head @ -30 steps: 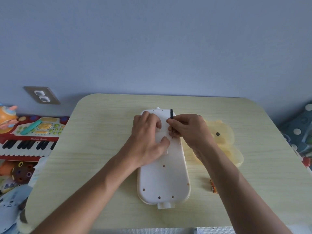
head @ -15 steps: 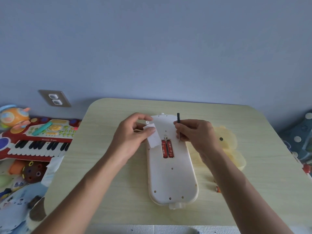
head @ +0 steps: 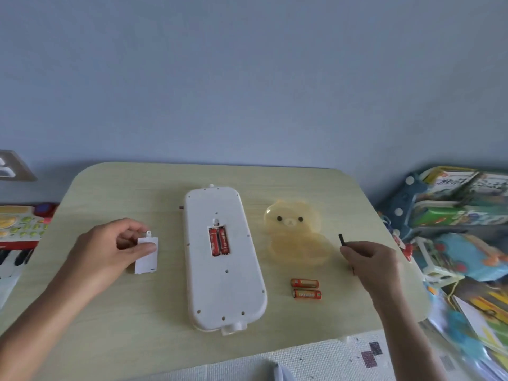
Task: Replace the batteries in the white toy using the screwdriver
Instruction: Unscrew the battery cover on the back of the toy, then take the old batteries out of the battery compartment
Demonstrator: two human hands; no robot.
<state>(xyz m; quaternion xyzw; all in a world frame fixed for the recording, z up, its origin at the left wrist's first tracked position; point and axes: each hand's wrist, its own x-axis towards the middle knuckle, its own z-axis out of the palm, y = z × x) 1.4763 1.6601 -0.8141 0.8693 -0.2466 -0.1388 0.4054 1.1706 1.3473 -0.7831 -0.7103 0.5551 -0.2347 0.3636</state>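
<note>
On the tabletop (head: 110, 312), head view: white toy (head: 224, 281) face-down, compartment open, two old batteries (head: 219, 241) seated. Our left hand (head: 110, 251), grip pinching the cover (head: 147, 255); right hand (head: 371, 264), grip closed on screwdriver (head: 341, 240). Spare batteries (head: 306, 289) beside toy. Done, we judge: unscrewing; remaining: swap, reclose.

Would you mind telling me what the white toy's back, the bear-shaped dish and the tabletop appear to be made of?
White toy: likely moulded plastic, smooth and matte, with screw holes and rounded edges.
Bear-shaped dish: translucent yellowish plastic, since the table shows faintly through it.
Table: pale wood-grain surface, probably laminate; its streaks look flat and even, though solid wood cannot be ruled out.
</note>
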